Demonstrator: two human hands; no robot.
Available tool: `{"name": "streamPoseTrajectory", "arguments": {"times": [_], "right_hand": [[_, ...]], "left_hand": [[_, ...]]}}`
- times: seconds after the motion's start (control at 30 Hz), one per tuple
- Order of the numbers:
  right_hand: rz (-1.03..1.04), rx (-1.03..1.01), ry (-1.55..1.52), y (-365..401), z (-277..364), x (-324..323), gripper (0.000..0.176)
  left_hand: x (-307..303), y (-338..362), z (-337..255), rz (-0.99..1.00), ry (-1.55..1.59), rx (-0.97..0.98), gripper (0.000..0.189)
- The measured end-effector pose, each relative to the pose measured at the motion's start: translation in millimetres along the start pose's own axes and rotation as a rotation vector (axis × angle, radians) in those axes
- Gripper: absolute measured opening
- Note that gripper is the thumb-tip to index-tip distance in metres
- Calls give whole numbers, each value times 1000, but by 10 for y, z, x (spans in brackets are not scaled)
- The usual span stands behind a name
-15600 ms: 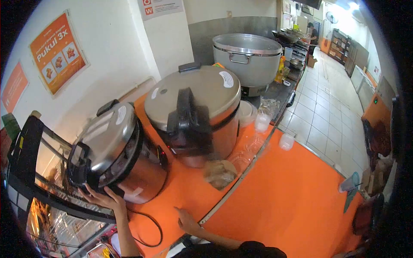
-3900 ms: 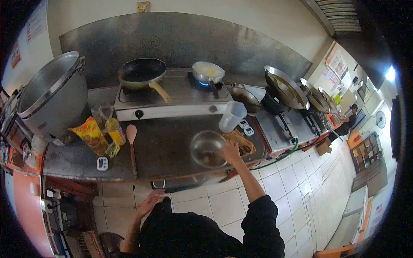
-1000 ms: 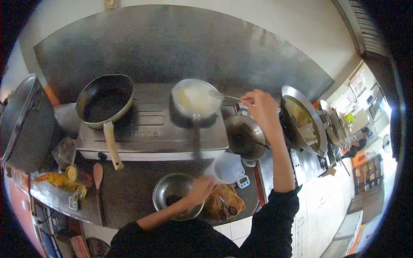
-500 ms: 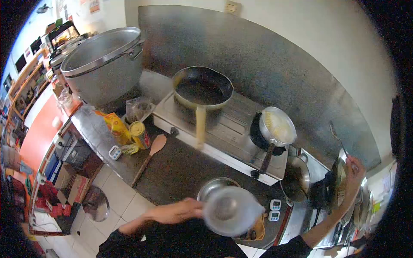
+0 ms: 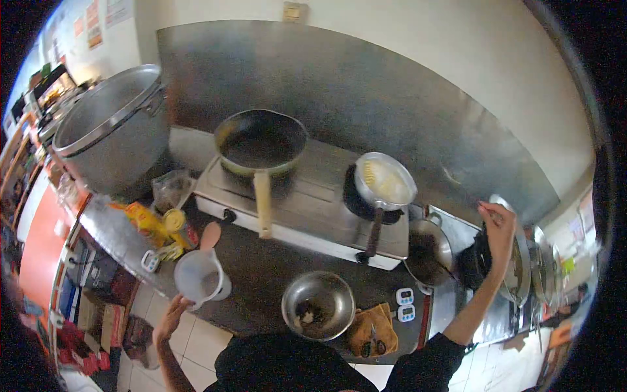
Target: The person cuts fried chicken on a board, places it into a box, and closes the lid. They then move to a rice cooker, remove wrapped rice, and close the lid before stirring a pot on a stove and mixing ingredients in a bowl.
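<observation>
At the left, a translucent plastic jug (image 5: 196, 273) is at the counter's front edge, beside the head of a wooden spoon (image 5: 210, 235). My left hand (image 5: 172, 320) is at the jug's near side, fingers closed on it where the handle appears to be. Raised at the right, my right hand (image 5: 499, 228) pinches a thin metal utensil (image 5: 452, 175), its end blurred against the steel backsplash. A steel bowl (image 5: 333, 287) with dark and pale residue stands in front of me. Pale noodles (image 5: 386, 181) fill a small saucepan (image 5: 410, 196) on the stove.
A frying pan (image 5: 261, 140) with a pale handle occupies the stove's left burner. Scissors (image 5: 373, 340) lie on an orange cloth (image 5: 356, 333), near two timers (image 5: 405, 306). A huge pot (image 5: 117, 150), yellow packet (image 5: 145, 222) and can (image 5: 176, 225) stand left; a dark pot (image 5: 428, 251) stands right.
My left hand has carried the jug from over the steel bowl to the left. The right hand remains raised with its utensil. My view has shifted, showing the bowl and scissors fully.
</observation>
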State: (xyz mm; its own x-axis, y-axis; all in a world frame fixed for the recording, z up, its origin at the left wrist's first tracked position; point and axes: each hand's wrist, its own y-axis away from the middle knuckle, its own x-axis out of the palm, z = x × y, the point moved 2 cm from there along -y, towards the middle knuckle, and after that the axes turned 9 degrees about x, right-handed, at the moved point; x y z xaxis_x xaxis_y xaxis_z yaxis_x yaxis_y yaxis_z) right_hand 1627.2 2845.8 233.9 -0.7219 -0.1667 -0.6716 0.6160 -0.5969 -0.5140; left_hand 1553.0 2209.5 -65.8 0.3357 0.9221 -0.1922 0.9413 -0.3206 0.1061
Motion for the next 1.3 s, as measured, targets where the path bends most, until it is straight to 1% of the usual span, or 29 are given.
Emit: {"name": "streamPoseTrajectory", "arguments": {"times": [0.03,0.07,0.13,0.17,0.2,0.23,0.33,0.37,0.4,0.43,0.47,0.5,0.57,0.6,0.63,0.67,0.73,0.77,0.87,0.97,1.07,1.17,1.23,1.3], "right_hand": [[-10,-4,-12,10,-59,9,15],[-19,-10,-26,38,-77,-7,15],[-32,29,17,147,-31,-62,13],[-44,35,29,190,-89,-76,13],[-53,40,40,240,-128,-90,13],[-29,98,8,321,-132,-119,13],[28,143,-74,499,-373,-98,14],[51,210,-45,557,-430,-84,15],[45,213,-51,614,-509,-56,15],[38,215,-58,669,-607,-13,14],[30,213,-66,720,-679,18,14],[19,211,-52,768,-702,38,13],[1,203,-82,848,-813,70,13],[-6,200,-96,893,-846,74,12],[6,314,-108,943,-815,45,14],[13,342,-112,975,-850,8,14],[27,400,-121,1063,-931,-44,14],[1,341,-65,1108,-994,-75,13],[-20,336,-59,1156,-1061,-103,14],[13,329,-172,1087,-1111,-22,15],[73,338,-129,891,-1038,130,14],[86,202,41,580,-855,355,13],[59,103,174,335,-639,548,14],[57,37,250,81,-544,792,13]], "left_hand": [[-10,-13,-35,10,-76,36,30],[4,-14,-85,-55,-362,84,29],[56,32,-369,-203,-935,196,27],[111,18,-698,-278,-934,221,26],[218,-55,-1171,-354,-931,243,25],[376,-163,-1509,-431,-927,261,25],[987,-400,-1905,-270,-657,532,23],[1327,-541,-2067,5,-568,632,21],[1704,-691,-2192,281,-469,723,20],[2089,-870,-2140,492,-379,645,19],[2506,-1027,-1847,511,-172,703,16],[2879,-1177,-1574,560,-62,545,20],[3461,-1473,-1072,544,-326,564,31],[3675,-1618,-888,589,-447,539,33],[3865,-1743,-723,633,-566,511,36],[4026,-1863,-571,673,-685,482,39],[4298,-2032,-242,607,-487,586,52],[4366,-2053,-177,575,-388,633,59],[4281,-2028,-549,605,-336,257,56],[4365,-2090,-409,470,-380,442,55],[4268,-2032,-666,503,-359,190,53],[4258,-2059,-589,421,-350,516,54],[4337,-2119,-421,386,-447,623,55],[4364,-2174,-332,433,-490,614,55]]}}
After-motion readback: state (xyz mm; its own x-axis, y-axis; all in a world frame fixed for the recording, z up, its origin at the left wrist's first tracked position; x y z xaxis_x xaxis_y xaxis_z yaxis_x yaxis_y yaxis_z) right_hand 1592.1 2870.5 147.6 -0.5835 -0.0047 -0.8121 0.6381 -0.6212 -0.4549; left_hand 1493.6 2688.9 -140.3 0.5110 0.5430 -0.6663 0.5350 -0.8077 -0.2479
